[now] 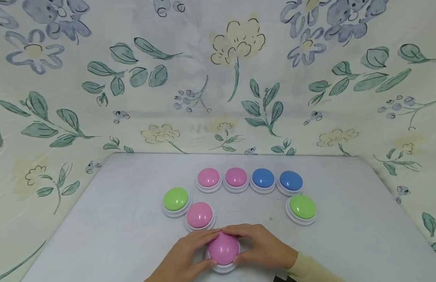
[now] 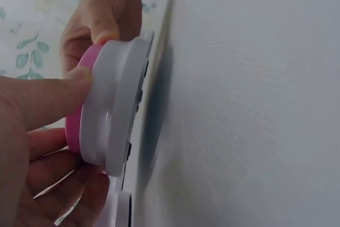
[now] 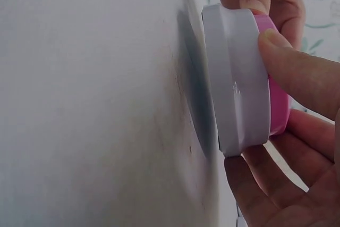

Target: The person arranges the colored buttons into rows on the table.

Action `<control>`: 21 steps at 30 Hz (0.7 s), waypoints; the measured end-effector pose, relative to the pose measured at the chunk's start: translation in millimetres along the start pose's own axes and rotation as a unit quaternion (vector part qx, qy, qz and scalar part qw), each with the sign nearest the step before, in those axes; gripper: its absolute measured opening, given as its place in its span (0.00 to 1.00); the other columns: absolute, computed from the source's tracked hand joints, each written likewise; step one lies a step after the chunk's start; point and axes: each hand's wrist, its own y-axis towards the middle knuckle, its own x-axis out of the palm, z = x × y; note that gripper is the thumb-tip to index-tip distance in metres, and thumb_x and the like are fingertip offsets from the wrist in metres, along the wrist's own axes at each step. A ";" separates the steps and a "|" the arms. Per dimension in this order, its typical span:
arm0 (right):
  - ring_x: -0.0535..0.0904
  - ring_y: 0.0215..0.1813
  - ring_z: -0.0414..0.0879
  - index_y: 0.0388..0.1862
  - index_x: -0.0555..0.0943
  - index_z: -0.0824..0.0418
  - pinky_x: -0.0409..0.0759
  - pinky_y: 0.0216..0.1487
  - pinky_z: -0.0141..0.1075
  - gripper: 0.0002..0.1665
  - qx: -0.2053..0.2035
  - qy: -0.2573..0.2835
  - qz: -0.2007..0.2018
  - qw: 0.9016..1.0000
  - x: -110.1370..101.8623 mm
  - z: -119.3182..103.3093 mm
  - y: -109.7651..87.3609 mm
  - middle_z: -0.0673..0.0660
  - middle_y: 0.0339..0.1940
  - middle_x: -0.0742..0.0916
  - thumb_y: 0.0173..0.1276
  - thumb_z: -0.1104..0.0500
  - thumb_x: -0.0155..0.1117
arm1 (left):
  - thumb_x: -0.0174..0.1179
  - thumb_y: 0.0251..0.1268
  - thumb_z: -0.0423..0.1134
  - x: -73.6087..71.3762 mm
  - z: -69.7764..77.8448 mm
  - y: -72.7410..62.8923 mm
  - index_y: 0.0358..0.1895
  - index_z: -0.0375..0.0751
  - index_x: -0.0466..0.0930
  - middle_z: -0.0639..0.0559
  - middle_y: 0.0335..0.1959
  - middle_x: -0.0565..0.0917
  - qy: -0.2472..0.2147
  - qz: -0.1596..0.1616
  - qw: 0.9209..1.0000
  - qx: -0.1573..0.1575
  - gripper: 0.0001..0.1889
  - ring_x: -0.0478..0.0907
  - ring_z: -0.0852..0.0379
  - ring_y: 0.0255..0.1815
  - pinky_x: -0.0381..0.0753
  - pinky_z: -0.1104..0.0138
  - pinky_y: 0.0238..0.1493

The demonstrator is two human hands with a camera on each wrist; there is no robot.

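Both hands grip one pink push button (image 1: 223, 248) with a white round base, at the front middle of the table. The left hand (image 1: 186, 254) holds its left side, thumb at the near edge and fingers at the far edge. From the right side the right hand (image 1: 263, 246) holds it the same way. In the left wrist view the white base (image 2: 114, 99) is raised slightly off the table, with a shadow under it. The right wrist view also shows a gap below the base (image 3: 234, 83). Another pink button (image 1: 199, 215) stands just beyond the left fingers.
A green button (image 1: 176, 199) touches that pink one at the left. Behind, two pink buttons (image 1: 208, 178) and two blue buttons (image 1: 263, 178) form a row. Another green button (image 1: 302, 207) stands at the right. Floral cloth (image 1: 221, 117) hangs behind the white table (image 1: 108, 219).
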 end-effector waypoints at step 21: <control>0.77 0.66 0.43 0.73 0.73 0.52 0.73 0.70 0.38 0.42 0.034 0.018 0.024 0.999 -25.1 8.5 -19.1 0.47 0.67 0.80 0.61 0.45 0.74 | 0.72 0.60 0.39 16.3 9.3 29.6 0.68 0.40 0.75 0.50 0.66 0.79 0.012 -0.003 1.000 0.022 0.31 0.76 0.51 0.64 0.79 0.55 0.63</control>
